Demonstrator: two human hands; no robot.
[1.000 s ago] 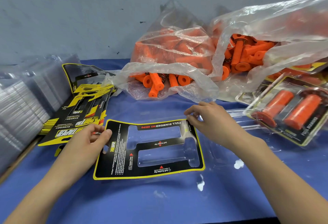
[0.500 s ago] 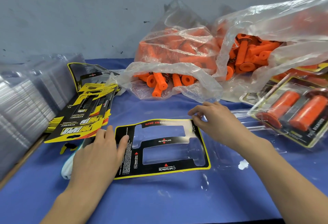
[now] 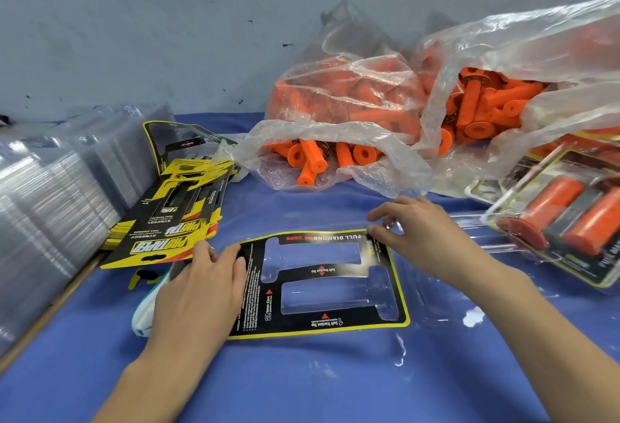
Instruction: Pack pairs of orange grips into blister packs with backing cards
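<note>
A black backing card (image 3: 322,288) with a yellow border and two cut-out windows lies flat on a clear blister pack (image 3: 436,295) in the middle of the blue table. My left hand (image 3: 198,291) rests flat on the card's left end, fingers straight. My right hand (image 3: 419,231) pinches the card's far right corner between thumb and forefinger. Loose orange grips (image 3: 315,157) spill from a clear plastic bag behind the card. A second bag of orange grips (image 3: 483,110) lies to its right.
A packed blister (image 3: 567,218) holding two orange grips lies at the right. A fanned stack of yellow-black cards (image 3: 167,221) sits left of the card, with stacked clear blisters (image 3: 50,208) beyond. A white-teal object (image 3: 144,308) pokes out by my left hand.
My left hand moved from the card's left edge onto its surface and flattened out. The card shifted slightly to the right. My right hand stayed at the far right corner.
</note>
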